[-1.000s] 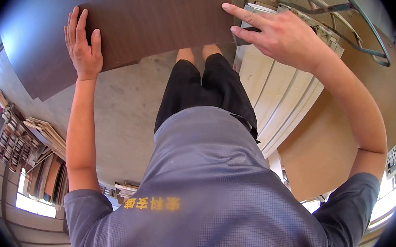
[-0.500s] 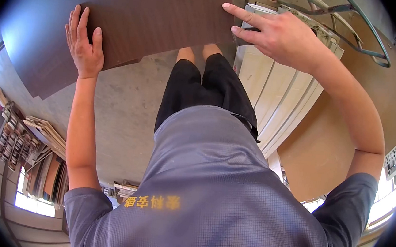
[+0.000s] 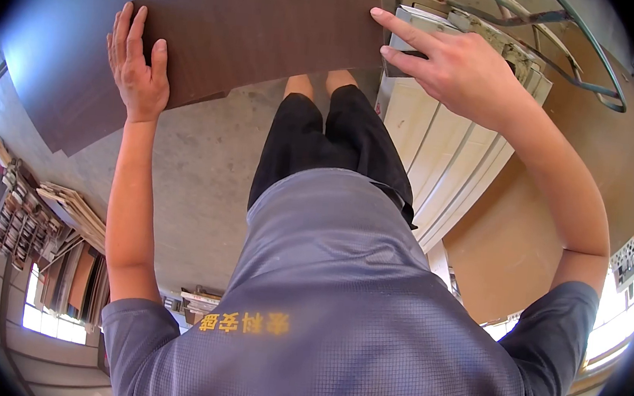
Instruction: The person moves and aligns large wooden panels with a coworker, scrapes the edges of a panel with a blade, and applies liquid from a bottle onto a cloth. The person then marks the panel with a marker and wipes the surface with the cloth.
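A dark brown wood-grain board (image 3: 264,24) spans the top of the view, its right edge near my right hand. My left hand (image 3: 141,73) lies on the board's left part, fingers stretched out and thumb apart. At the right edge, my right hand (image 3: 456,71) has its index finger and thumb extended, their tips at or very near the board's edge. The other fingers of that hand curl under, partly hidden. Beneath the brown board a second edge (image 3: 209,100) peeks out, so another sheet may lie below it.
White panels (image 3: 442,149) stand to my right, beside a large tan sheet (image 3: 525,231). A green metal tube frame (image 3: 598,45) curves at the upper right. Stacked boards (image 3: 75,207) and a shelf of small items (image 3: 21,221) are at the left, beyond the concrete floor (image 3: 198,172).
My right hand has shifted slightly right and down, and the board's right edge sits a little farther right. My left hand has barely moved.
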A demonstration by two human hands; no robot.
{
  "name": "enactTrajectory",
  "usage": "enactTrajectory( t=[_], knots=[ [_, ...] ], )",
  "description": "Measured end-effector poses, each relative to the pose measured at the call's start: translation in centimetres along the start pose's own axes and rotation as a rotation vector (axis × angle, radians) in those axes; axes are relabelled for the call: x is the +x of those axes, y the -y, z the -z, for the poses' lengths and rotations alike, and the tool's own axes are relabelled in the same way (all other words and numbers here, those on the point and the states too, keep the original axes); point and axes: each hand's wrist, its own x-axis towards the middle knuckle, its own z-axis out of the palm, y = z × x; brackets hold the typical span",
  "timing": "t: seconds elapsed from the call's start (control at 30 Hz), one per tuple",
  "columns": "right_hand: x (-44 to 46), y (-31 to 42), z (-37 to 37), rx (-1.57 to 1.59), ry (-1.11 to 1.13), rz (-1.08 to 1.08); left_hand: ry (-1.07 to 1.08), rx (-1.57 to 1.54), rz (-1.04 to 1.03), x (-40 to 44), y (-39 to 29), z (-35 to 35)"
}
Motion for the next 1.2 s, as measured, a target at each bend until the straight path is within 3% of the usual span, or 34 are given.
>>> enactTrajectory(
  t=[0.3,0.43,0.5,0.53,0.63,0.7,0.87,1.2],
  knots=[
    [0.5,1.6,-0.4,0.003,-0.077,-0.022,0.003,-0.003,-0.001,0.0,-0.2,0.3],
    [1.5,4.1,-1.0,0.177,-0.218,-0.009,0.004,0.000,0.004,0.0,-0.3,0.3],
    [-0.4,4.5,-1.9,0.672,-0.620,-0.607,0.009,0.003,0.010,0.1,-0.4,0.4],
    [-1.9,4.3,-2.6,0.787,-0.608,-0.834,0.020,0.006,0.011,0.1,-0.6,0.4],
    [-4.0,6.4,-5.3,0.557,-0.589,-0.798,0.021,0.015,0.014,0.2,-0.8,0.5],
    [-3.0,8.9,-5.2,0.588,-0.473,-0.846,0.021,0.012,0.019,0.3,-0.9,0.5],
    [-0.1,11.8,-5.7,0.624,-0.525,-0.877,0.025,0.003,0.018,0.2,-1.0,0.7],
    [2.7,9.6,-5.0,0.415,-0.478,-0.876,0.082,0.018,0.026,0.8,-1.5,2.0]
  ],
)
